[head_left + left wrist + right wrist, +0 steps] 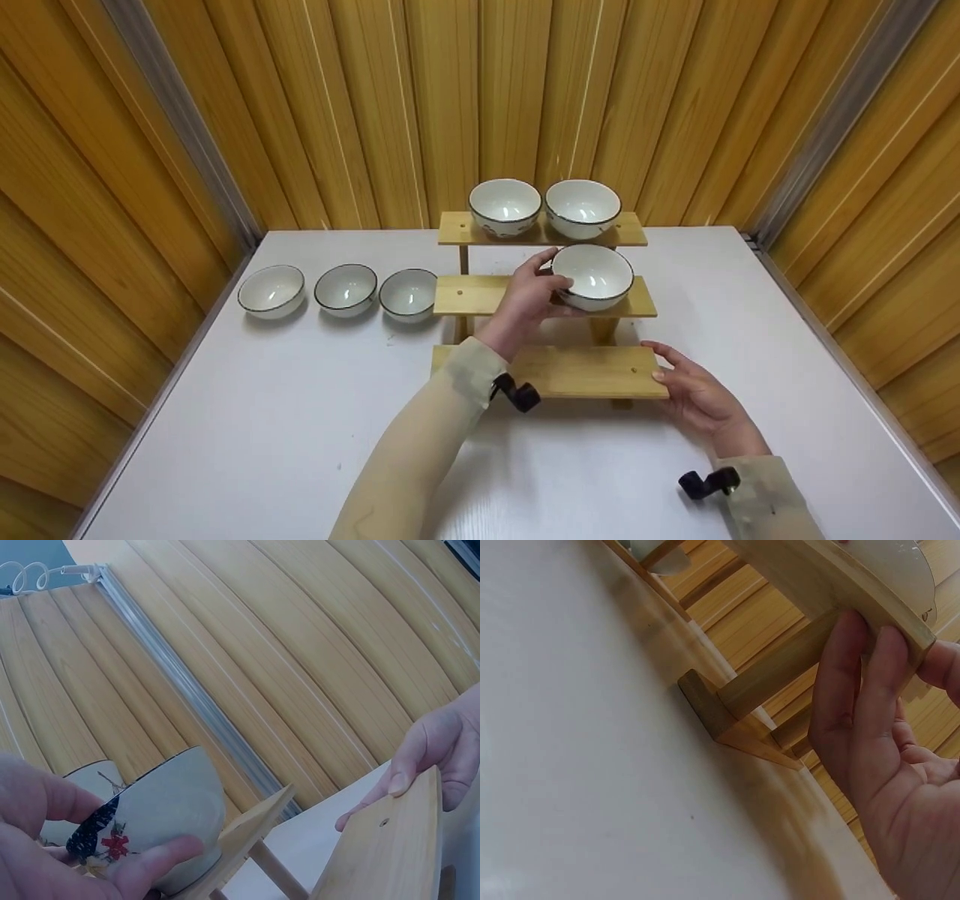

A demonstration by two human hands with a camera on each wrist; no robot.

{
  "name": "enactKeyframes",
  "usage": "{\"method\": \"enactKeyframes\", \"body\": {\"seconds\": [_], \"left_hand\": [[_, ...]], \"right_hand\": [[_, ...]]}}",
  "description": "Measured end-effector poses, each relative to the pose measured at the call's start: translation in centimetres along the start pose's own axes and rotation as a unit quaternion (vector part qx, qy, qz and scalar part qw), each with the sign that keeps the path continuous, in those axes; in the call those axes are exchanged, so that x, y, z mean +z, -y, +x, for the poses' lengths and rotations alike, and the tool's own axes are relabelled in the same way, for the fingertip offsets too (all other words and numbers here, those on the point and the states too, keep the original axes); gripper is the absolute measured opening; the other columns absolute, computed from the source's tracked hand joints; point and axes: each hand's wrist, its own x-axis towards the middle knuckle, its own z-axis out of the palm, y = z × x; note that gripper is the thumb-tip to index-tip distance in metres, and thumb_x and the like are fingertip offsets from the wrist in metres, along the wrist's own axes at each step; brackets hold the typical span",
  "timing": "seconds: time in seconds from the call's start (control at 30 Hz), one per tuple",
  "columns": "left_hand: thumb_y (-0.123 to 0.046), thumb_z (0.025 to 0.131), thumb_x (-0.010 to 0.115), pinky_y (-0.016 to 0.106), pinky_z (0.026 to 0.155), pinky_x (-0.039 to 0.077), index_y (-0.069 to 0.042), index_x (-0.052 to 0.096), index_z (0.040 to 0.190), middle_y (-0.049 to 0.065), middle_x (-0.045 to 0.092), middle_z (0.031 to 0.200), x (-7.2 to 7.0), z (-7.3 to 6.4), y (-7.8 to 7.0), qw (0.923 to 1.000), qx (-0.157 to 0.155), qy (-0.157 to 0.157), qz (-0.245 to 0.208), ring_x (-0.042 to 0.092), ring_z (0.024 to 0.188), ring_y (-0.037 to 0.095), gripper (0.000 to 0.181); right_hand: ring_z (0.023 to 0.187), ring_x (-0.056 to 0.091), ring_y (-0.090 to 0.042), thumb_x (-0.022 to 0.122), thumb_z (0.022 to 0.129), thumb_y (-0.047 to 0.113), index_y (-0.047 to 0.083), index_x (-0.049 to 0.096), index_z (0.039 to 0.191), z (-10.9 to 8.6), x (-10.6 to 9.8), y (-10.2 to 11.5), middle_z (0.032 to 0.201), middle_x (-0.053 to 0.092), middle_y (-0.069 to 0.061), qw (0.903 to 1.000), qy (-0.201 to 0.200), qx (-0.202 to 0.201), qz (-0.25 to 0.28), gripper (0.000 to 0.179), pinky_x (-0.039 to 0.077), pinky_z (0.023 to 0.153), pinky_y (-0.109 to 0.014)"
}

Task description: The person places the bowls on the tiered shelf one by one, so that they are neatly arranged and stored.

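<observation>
My left hand (531, 292) grips a white bowl (600, 274) with a dark rim by its left side, at the right end of the rack's middle shelf (471, 295). In the left wrist view the bowl (176, 810) shows a red flower and a dark patch on its outside. Whether its base fully rests on the shelf I cannot tell. At the right end of the wooden rack's lowest shelf (585, 373), my right hand (701, 397) pinches the board, thumb on top and fingers beneath, as the right wrist view of the hand (892, 727) shows.
Two matching bowls, one left (505, 206) and one right (583, 208), stand on the top shelf (454, 227). Left of the rack, three more bowls (271, 292) sit in a row on the white table (300, 420). Wood-patterned walls (442, 112) enclose the back and sides.
</observation>
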Motion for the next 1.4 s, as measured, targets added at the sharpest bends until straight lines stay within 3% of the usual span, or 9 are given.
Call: {"method": "enactKeyframes", "body": {"seconds": [0.13,0.33,0.47,0.67,0.83,1.07,1.4], "left_hand": [[0.010,0.092,0.060,0.058,0.084,0.063,-0.012,0.044,0.155,0.021,0.052,0.140,-0.1,0.0,0.0,1.0000,-0.004,0.002,0.005,0.064,0.109,0.037,0.069],[0.005,0.093,0.063,0.045,0.071,0.067,-0.011,0.045,0.154,0.016,0.058,0.138,-0.3,0.0,0.0,0.9997,-0.011,-0.001,0.020,0.064,0.095,0.028,0.066],[0.004,0.093,0.064,0.052,0.083,0.065,-0.011,0.044,0.155,0.017,0.060,0.135,-0.6,-0.1,-0.1,0.9998,-0.015,-0.005,0.010,0.062,0.093,0.026,0.067],[0.004,0.095,0.061,0.059,0.094,0.060,-0.010,0.039,0.157,0.019,0.057,0.140,-1.3,-0.4,-0.1,0.9997,-0.019,-0.001,-0.015,0.060,0.105,0.026,0.068],[0.003,0.098,0.058,0.061,0.095,0.058,-0.009,0.037,0.158,0.020,0.056,0.143,-2.2,-1.1,-0.4,0.9994,-0.019,0.013,-0.025,0.063,0.112,0.028,0.064],[0.002,0.101,0.054,0.062,0.098,0.057,-0.010,0.035,0.158,0.023,0.046,0.154,-3.9,-2.2,-0.7,0.9992,-0.008,0.027,-0.028,0.060,0.109,0.026,0.061],[-0.002,0.105,0.050,0.053,0.092,0.063,-0.005,0.042,0.152,0.025,0.051,0.150,-6.9,-5.3,-1.6,0.9983,0.037,0.041,-0.019,0.066,0.119,0.030,0.048]], "right_hand": [[0.109,0.069,-0.016,0.029,0.106,-0.009,0.019,0.039,0.144,0.0,0.0,0.0,0.135,0.062,-0.003,1.0000,-0.005,0.003,-0.004,0.049,0.062,0.088,-0.022],[0.113,0.069,-0.017,0.029,0.106,-0.009,0.018,0.036,0.145,0.0,0.0,0.1,0.138,0.061,-0.004,0.9999,-0.006,0.006,0.007,0.048,0.062,0.092,-0.024],[0.114,0.069,-0.017,0.031,0.106,-0.009,0.018,0.037,0.145,0.0,0.0,0.1,0.138,0.061,-0.003,0.9999,-0.007,0.007,0.007,0.048,0.062,0.093,-0.024],[0.114,0.069,-0.017,0.032,0.106,-0.008,0.020,0.039,0.144,0.1,0.0,0.0,0.137,0.062,-0.003,0.9997,-0.021,0.012,-0.004,0.047,0.062,0.093,-0.024],[0.113,0.068,-0.016,0.033,0.106,-0.007,0.020,0.037,0.145,0.0,0.0,0.0,0.136,0.062,-0.002,0.9996,-0.023,0.012,-0.012,0.047,0.062,0.093,-0.024],[0.114,0.068,-0.017,0.031,0.106,-0.008,0.020,0.037,0.145,0.0,0.0,0.1,0.137,0.061,-0.003,0.9999,-0.011,0.009,0.003,0.048,0.062,0.094,-0.025],[0.110,0.070,-0.017,0.030,0.106,-0.008,0.019,0.038,0.144,0.1,0.0,0.0,0.136,0.062,-0.003,0.9999,-0.009,0.008,0.010,0.047,0.063,0.090,-0.025]]}}
